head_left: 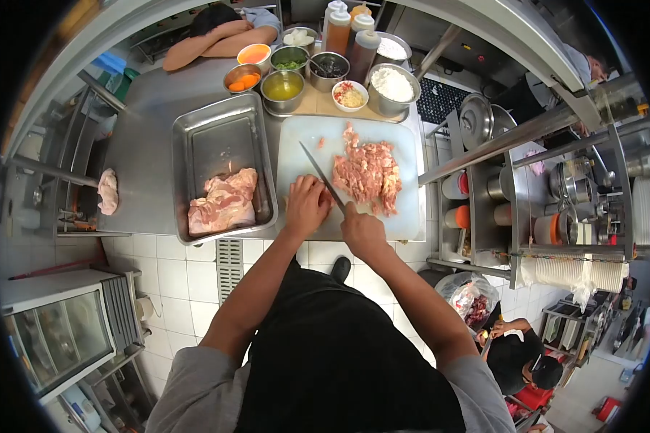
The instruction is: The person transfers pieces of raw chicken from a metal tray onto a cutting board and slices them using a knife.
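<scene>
My right hand [363, 232] is closed around the handle of a kitchen knife [322, 172], its blade pointing up and left across the white cutting board [300, 137]. Just left of the blade, my left hand [308, 206] presses on the board with its fingers curled; whatever lies under them is hidden. A pile of chopped raw meat [368, 173], pink and looking like chicken, covers the board's right part. Left of the board, a deep metal tray [217, 133] holds larger uncut pieces of raw meat [224, 202] at its near end.
Behind the board, a tray bears bowls of flour [392, 84], yellow liquid [282, 86] and chopped garlic and chili [350, 95], plus squeeze bottles [337, 36]. A cloth [107, 191] lies at the table's left edge. One person [224, 32] leans on the far side; another [520, 353] works at lower right.
</scene>
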Available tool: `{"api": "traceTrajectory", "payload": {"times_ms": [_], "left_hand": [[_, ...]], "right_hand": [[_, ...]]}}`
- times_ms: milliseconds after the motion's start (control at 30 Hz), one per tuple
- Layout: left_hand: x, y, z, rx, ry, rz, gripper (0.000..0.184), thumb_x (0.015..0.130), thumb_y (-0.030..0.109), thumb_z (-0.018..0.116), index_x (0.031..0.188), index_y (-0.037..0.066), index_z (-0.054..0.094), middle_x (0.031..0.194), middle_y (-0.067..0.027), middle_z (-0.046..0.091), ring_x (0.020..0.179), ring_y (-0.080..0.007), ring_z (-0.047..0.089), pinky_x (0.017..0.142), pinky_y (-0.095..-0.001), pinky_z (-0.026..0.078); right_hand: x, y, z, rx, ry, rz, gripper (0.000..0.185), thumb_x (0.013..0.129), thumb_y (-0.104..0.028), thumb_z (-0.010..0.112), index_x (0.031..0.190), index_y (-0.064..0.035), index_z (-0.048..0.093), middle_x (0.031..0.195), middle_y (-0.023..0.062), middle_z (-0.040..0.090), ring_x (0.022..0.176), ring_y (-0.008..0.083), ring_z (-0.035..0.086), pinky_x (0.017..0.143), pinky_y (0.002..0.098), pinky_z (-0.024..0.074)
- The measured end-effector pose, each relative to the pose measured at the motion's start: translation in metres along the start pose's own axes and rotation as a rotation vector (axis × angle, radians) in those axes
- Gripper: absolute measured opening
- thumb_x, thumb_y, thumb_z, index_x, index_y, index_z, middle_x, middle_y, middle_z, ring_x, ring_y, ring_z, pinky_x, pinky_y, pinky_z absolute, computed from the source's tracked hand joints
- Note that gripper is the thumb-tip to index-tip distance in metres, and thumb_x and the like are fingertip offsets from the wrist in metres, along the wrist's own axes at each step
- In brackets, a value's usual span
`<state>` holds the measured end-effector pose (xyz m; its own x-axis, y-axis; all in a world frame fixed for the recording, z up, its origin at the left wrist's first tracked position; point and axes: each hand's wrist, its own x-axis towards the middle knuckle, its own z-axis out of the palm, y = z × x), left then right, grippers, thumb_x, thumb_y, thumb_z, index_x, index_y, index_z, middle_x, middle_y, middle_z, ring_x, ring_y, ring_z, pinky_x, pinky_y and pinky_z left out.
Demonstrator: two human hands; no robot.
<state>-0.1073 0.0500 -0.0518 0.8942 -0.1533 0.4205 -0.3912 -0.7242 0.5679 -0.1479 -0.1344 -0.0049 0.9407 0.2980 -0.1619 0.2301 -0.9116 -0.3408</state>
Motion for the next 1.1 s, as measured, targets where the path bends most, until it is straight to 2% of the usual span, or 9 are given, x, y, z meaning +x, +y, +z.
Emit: {"api": "traceTrajectory", "payload": {"times_ms": [133,300,400,500,633,733,767,967,1100], "left_hand": [[-0.001,-0.002,0.005,0.044,-0.009,0.001,0.021,0.078,0.014,0.073,0.095,0.004,0.067,0.105,-0.0100,0.059,0.105,-0.0324,0.055,0.089,-0.0465,0.044],[0.001,-0.003,0.005,0.000,-0.021,-0.026,0.018,0.077,0.012,0.073,0.092,0.005,0.067,0.102,-0.0098,0.059,0.102,-0.0314,0.056,0.086,-0.0459,0.045],[0.001,-0.002,0.005,-0.020,-0.034,-0.013,0.018,0.076,0.011,0.073,0.092,0.005,0.068,0.100,-0.0092,0.059,0.101,-0.0311,0.056,0.087,-0.0462,0.046],[0.004,-0.001,0.001,-0.011,-0.054,-0.023,0.017,0.076,0.009,0.073,0.091,0.005,0.067,0.098,-0.0091,0.058,0.100,-0.0315,0.056,0.087,-0.0460,0.046],[-0.002,-0.006,0.009,0.009,-0.017,0.000,0.018,0.075,0.010,0.073,0.090,0.005,0.065,0.101,-0.0104,0.059,0.102,-0.0332,0.056,0.088,-0.0472,0.046],[0.000,-0.005,0.008,-0.017,-0.010,0.015,0.021,0.075,0.010,0.073,0.093,0.005,0.065,0.104,-0.0113,0.060,0.104,-0.0346,0.056,0.089,-0.0480,0.046],[-0.001,-0.005,0.005,-0.036,-0.017,0.004,0.022,0.075,0.010,0.073,0.095,0.005,0.065,0.105,-0.0115,0.060,0.106,-0.0350,0.056,0.090,-0.0482,0.046],[-0.006,-0.009,0.001,-0.144,0.031,-0.045,0.022,0.079,0.010,0.071,0.100,0.003,0.066,0.110,-0.0133,0.060,0.108,-0.0361,0.056,0.093,-0.0494,0.046],[-0.007,-0.004,-0.002,-0.194,0.095,-0.040,0.021,0.082,0.012,0.071,0.101,0.004,0.065,0.112,-0.0138,0.059,0.108,-0.0358,0.056,0.093,-0.0499,0.045]], "right_hand": [[-0.004,0.007,0.018,-0.018,-0.020,-0.005,0.026,0.096,-0.017,0.059,0.113,0.0010,0.049,0.074,0.0249,0.071,0.066,0.0440,0.072,0.059,0.0553,0.0578],[-0.081,0.029,-0.001,-0.031,-0.214,0.090,0.037,0.097,-0.017,0.058,0.128,0.0005,0.047,0.077,0.0267,0.072,0.071,0.0458,0.073,0.064,0.0567,0.0589],[-0.090,0.023,-0.018,0.004,-0.333,0.160,0.043,0.097,-0.017,0.057,0.132,0.0042,0.045,0.080,0.0284,0.072,0.075,0.0475,0.073,0.068,0.0578,0.0586],[-0.041,0.016,-0.001,0.019,-0.226,0.083,0.044,0.098,-0.017,0.056,0.134,0.0058,0.047,0.083,0.0279,0.072,0.077,0.0457,0.074,0.068,0.0559,0.0594],[0.067,0.007,0.038,0.069,0.193,-0.130,0.032,0.097,-0.013,0.055,0.125,0.0036,0.052,0.092,0.0254,0.074,0.084,0.0417,0.076,0.069,0.0523,0.0605],[0.086,0.014,0.045,0.045,0.126,-0.189,0.028,0.098,-0.014,0.054,0.121,0.0026,0.052,0.092,0.0257,0.074,0.084,0.0422,0.075,0.070,0.0537,0.0596],[0.080,0.020,0.044,0.055,0.070,-0.139,0.028,0.098,-0.014,0.054,0.120,0.0021,0.052,0.091,0.0262,0.074,0.083,0.0434,0.075,0.070,0.0549,0.0592],[-0.036,0.056,0.001,0.118,-0.207,0.039,0.025,0.101,-0.018,0.054,0.118,-0.0011,0.049,0.079,0.0303,0.070,0.076,0.0513,0.071,0.070,0.0631,0.0555],[-0.039,0.078,-0.003,0.121,-0.090,0.045,0.027,0.100,-0.020,0.057,0.118,0.0000,0.049,0.077,0.0291,0.070,0.072,0.0510,0.070,0.066,0.0624,0.0556]]}}
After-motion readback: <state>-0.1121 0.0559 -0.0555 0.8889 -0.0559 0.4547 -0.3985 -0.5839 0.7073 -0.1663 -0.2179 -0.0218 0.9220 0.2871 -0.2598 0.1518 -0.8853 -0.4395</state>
